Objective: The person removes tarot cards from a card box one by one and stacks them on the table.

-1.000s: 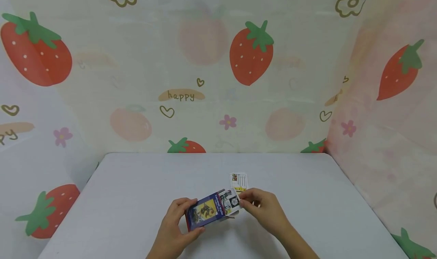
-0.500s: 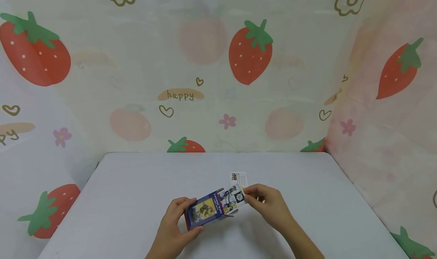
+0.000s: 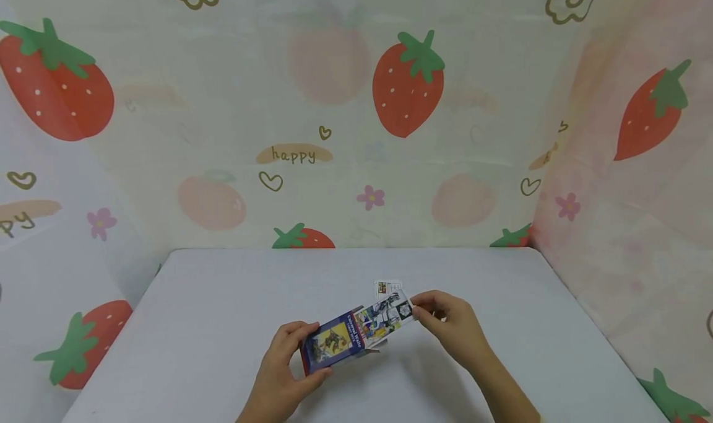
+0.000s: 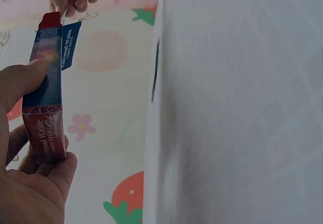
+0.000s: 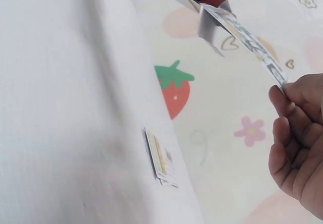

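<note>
A blue and red card box (image 3: 333, 344), printed "Universal Waite", is gripped along its long edges by my left hand (image 3: 286, 367). Its end flaps stand open on the right. Out of that end sticks a colourful tarot card (image 3: 384, 316), tilted up and to the right, its lower part still inside the box. Between thumb and index finger my right hand (image 3: 453, 327) pinches the card's far end. In the right wrist view the card (image 5: 252, 45) shows nearly edge-on. Whether it is a single card or a few together, I cannot tell.
A small stack of cards (image 5: 160, 158) lies on the white table (image 3: 223, 299), beyond the box and partly covered by the pulled card in the head view. Cloth walls with strawberry prints (image 3: 408, 85) stand behind and at both sides.
My right hand has moved up and to the right, drawing the card much further out of the box. My left hand and the box have stayed nearly in place.
</note>
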A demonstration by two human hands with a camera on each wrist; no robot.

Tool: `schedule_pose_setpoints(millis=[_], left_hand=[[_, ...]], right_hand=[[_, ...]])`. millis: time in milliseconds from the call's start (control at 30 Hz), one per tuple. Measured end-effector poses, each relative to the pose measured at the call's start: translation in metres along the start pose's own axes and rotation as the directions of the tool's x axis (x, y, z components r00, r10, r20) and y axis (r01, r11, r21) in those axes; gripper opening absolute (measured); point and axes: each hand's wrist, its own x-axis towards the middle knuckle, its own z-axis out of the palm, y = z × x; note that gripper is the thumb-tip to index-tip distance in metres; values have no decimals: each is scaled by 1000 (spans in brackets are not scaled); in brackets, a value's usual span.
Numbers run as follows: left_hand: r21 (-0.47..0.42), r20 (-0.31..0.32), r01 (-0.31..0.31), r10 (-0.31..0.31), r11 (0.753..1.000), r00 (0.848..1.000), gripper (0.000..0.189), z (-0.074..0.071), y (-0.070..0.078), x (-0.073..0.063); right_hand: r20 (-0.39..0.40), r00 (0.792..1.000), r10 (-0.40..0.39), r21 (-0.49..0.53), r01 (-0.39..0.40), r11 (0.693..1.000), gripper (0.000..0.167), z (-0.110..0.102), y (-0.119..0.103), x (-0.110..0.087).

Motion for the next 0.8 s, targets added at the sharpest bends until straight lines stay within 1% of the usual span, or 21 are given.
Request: schedule_pose_setpoints(millis=[67, 367, 467, 600, 700, 800], left_hand=[[0, -2, -5, 5, 1000, 1000, 73, 0, 0, 0], [-1, 7, 14, -14, 1000, 1000, 73, -1, 2, -1], [-13, 12, 37, -36, 999, 999, 73, -2, 3, -1], [-17, 16, 59, -58, 998, 998, 72, -2, 4, -2], [-10, 14, 43, -43, 999, 999, 73, -1, 3, -2], [-11, 14, 44, -44, 999, 999, 72, -2, 4, -1]], right_hand=[[-11, 1000, -1, -3, 1, 1000, 9, -2, 1, 1], [-57, 998, -1, -15, 1, 1000, 10, -11, 5, 4], [-70, 997, -16, -19, 14, 1000, 10, -14, 5, 7], [-72, 997, -30, -28, 28, 999, 10, -17, 6, 12], [-68, 997, -24, -29, 23, 999, 10, -19, 6, 17], [-64, 998, -28, -25, 27, 999, 11, -20, 6, 21]])
